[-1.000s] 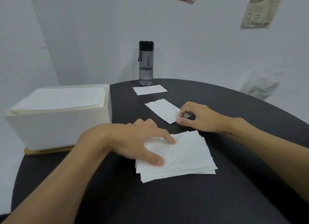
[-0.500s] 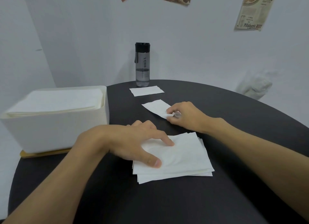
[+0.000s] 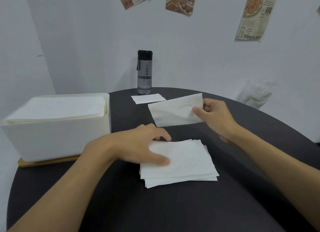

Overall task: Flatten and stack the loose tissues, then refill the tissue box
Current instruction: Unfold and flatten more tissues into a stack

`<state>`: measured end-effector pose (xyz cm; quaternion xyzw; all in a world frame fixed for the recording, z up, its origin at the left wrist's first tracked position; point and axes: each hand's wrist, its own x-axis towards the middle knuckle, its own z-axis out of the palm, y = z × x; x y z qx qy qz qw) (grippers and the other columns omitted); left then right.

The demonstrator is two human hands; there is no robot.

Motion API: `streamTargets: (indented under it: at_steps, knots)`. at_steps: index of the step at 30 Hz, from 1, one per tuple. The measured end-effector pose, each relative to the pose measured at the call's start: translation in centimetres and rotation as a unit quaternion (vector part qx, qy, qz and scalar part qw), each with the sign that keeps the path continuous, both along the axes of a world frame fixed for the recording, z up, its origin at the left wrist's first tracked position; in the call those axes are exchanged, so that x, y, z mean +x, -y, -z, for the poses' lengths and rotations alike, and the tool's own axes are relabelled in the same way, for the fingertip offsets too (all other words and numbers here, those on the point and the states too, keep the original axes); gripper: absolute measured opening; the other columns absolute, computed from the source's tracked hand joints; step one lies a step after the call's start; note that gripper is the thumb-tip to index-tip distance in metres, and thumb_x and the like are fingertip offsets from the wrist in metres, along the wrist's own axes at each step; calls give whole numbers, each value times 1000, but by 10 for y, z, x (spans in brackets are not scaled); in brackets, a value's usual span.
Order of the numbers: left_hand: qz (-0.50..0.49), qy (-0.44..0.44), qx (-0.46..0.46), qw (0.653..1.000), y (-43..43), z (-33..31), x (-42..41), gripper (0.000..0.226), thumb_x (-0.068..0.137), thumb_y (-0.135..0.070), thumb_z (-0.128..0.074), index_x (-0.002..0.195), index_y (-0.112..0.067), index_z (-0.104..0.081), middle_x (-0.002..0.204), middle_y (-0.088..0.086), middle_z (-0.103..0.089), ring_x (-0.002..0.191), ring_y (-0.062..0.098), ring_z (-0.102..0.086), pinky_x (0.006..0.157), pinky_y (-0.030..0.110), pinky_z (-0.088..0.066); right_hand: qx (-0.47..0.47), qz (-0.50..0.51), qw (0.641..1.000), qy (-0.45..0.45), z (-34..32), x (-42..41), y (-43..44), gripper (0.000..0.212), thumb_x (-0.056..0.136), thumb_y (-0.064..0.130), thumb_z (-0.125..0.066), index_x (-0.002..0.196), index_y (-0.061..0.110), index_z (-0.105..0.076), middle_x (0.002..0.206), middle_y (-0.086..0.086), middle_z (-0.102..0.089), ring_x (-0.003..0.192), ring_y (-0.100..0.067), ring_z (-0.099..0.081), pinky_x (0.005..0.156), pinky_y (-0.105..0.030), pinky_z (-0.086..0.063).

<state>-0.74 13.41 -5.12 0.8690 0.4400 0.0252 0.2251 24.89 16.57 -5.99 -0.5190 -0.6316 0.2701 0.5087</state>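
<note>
Right hand (image 3: 214,117): pinching a loose tissue (image 3: 174,110) by its edge (thumb in front), holding it up right of the tissue box (image 3: 57,138).
Left hand (image 3: 138,148): spread, pressing down the stack (image 3: 187,162), just right of that box.

It looked like a plain home or break-room corner: a round black table (image 3: 173,211) against pale walls (image 3: 86,41), food clippings (image 3: 181,1) taped along the top, a water bottle (image 3: 144,72) at centre.
</note>
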Motion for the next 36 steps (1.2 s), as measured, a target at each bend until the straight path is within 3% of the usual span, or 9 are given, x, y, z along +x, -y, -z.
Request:
streamTargets:
  at_steps: [4, 7, 11, 14, 20, 25, 29, 31, 36]
  knots:
    - [-141, 211, 116, 960, -4, -1, 7, 51, 88, -50, -69, 127, -31, -42, 115, -13, -50, 97, -1, -52, 75, 17, -43, -15, -39, 997, -70, -12, 2, 33, 15, 97, 6, -60, 106, 7, -71, 101, -5, -77, 95, -23, -74, 90, -37, -55]
    - [-179, 362, 121, 907, -4, -3, 17, 73, 86, -39, -76, 144, -29, -33, 115, -17, -56, 95, 3, -63, 70, 15, -50, -19, -58, 994, -96, -13, 1, 50, 17, 97, 6, -59, 110, 3, -69, 104, -8, -76, 97, -25, -73, 91, -36, -55]
    - [-170, 464, 99, 864, 0, -5, 21, 44, 85, -17, -79, 120, -30, -56, 99, -4, -72, 83, 16, -73, 73, 35, -62, -24, -79, 989, -120, -8, -3, 62, 16, 97, 5, -59, 109, 2, -69, 103, -9, -77, 97, -26, -73, 87, -32, -56]
    - [-163, 473, 92, 861, 3, -6, 21, 37, 78, -16, -83, 105, -34, -65, 87, 7, -74, 83, 37, -71, 73, 57, -60, -32, -95, 986, -131, -6, -3, 64, 16, 96, 3, -59, 109, 1, -68, 104, -10, -76, 98, -27, -73, 86, -31, -57]
    - [-149, 440, 35, 885, 8, -10, 16, 42, 75, -22, -79, 113, -32, -63, 92, 19, -73, 91, 48, -66, 80, 67, -53, -31, -54, 994, -86, -5, 9, 63, 35, 91, 6, -68, 121, 20, -57, 81, -8, -63, 80, -21, -66, 85, -41, -51]
    - [-155, 345, 30, 925, 6, -12, 8, 39, 73, -31, -78, 109, -38, -65, 92, 2, -74, 90, 19, -72, 88, 49, -59, -64, -96, 993, -3, -4, 6, 67, 9, 92, 6, -67, 99, 11, -71, 88, -27, -65, 76, -21, -63, 73, -36, -53]
    - [-144, 299, 48, 942, 4, -10, 7, 27, 86, -20, -75, 106, -33, -65, 82, 2, -74, 74, 20, -71, 76, 43, -60, -79, -108, 989, 60, -2, 4, 69, 8, 89, 12, -71, 84, 15, -77, 91, -19, -72, 81, -20, -64, 88, -40, -55]
    - [-127, 260, 54, 956, 3, -7, 8, 22, 88, -20, -72, 105, -32, -63, 78, 3, -73, 63, 20, -65, 65, 38, -56, -82, -115, 985, 101, 0, 6, 67, 7, 88, 16, -73, 83, 19, -77, 90, -17, -72, 78, -20, -62, 83, -41, -54]
    - [-92, 167, 63, 980, -1, 1, 7, 22, 86, -29, -73, 104, -37, -64, 83, -7, -70, 78, 8, -66, 81, 37, -57, -92, -131, 970, 182, 5, 8, 67, 1, 86, 23, -75, 86, 24, -76, 71, -1, -59, 66, -9, -49, 66, -27, -42]
